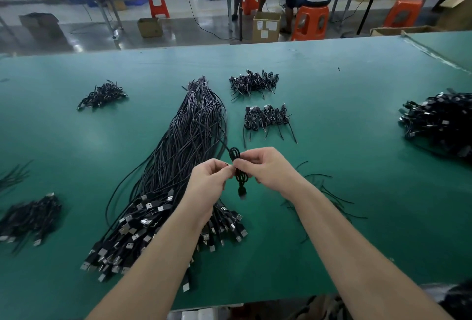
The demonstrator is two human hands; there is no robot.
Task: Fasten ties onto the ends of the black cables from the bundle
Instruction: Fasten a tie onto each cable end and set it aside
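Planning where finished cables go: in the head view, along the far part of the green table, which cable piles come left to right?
Small left pile → tied top of the long bundle → upper middle pile → large right pile.

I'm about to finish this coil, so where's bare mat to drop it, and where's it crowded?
Bare green mat lies between the two small coiled piles and the big heap at right. Also bare: between the long bundle and the left pile. Loose ties crowd the right forearm.

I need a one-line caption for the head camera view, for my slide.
Both hands pinch a coiled black cable above the long bundle.
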